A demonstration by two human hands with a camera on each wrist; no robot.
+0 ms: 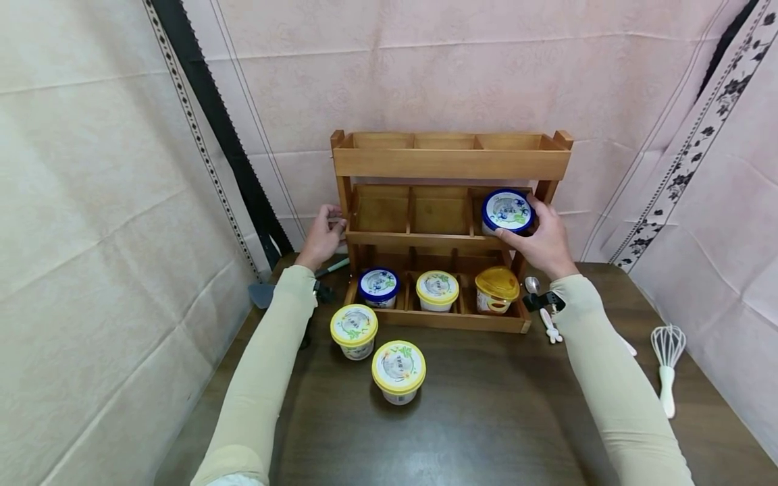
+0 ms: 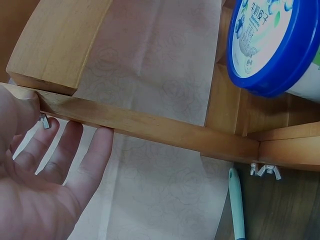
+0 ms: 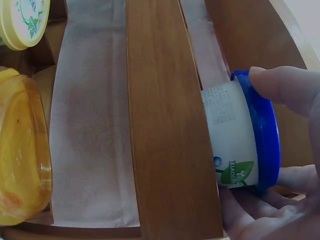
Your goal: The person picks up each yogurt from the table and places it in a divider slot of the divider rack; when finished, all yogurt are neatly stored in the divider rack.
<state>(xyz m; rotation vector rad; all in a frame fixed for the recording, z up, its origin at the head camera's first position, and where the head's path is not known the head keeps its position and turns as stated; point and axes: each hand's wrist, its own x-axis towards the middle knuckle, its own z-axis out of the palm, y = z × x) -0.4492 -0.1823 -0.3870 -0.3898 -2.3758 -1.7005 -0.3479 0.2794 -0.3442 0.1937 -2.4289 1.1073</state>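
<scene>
A wooden three-tier rack (image 1: 450, 164) stands on the table. At the right compartment of its middle tier, my right hand (image 1: 547, 243) grips a blue-lidded tub (image 1: 508, 210) by the lid. In the right wrist view, thumb and fingers lie on opposite sides of this tub's blue lid (image 3: 267, 140), and its white base sits behind the wooden front rail (image 3: 165, 130). My left hand (image 1: 325, 236) is at the rack's left side. Its fingertips touch the side post (image 2: 155, 127) in the left wrist view, the fingers nearly straight.
The bottom tier holds a blue-lidded tub (image 1: 379, 286), a yellow-lidded tub (image 1: 437, 290) and an amber-lidded tub (image 1: 496, 289). Two yellow-lidded tubs, one left (image 1: 354, 331) and one nearer (image 1: 398, 371), stand in front. A spoon (image 1: 532, 285) and whisk (image 1: 667, 364) lie right.
</scene>
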